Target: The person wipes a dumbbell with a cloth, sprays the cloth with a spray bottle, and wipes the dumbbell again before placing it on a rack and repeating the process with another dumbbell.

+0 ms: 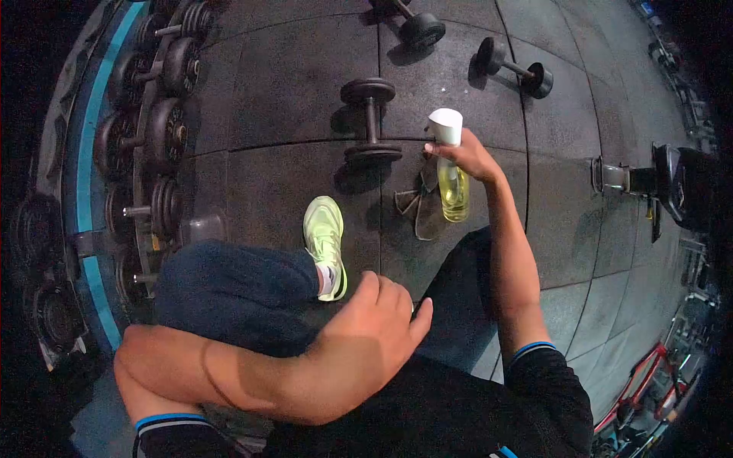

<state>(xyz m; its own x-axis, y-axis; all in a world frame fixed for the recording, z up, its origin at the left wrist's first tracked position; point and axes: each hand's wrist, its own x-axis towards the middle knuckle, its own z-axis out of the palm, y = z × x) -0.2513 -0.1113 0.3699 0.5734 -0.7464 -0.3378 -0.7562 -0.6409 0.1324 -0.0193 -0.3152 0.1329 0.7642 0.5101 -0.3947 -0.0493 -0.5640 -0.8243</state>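
Note:
My right hand (467,155) is wrapped round the neck of a spray bottle (453,191), just under its white head. Yellow liquid shows through the clear body, and the bottle stands upright. A dark crumpled cloth (418,210) lies on the floor beside it. My left hand (374,328) hangs in front of my body above my lap, back turned up, thumb apart from loosely bent fingers, nothing seen in it. The nearest dumbbell (372,122) lies on the floor to the left of the bottle.
Two more dumbbells, one at the top (420,30) and one farther right (513,69), lie on the dark floor mats (282,99). A weight rack (169,130) lines the left side. Gym equipment (672,179) stands at right. My yellow-green shoe (324,237) is planted in the middle.

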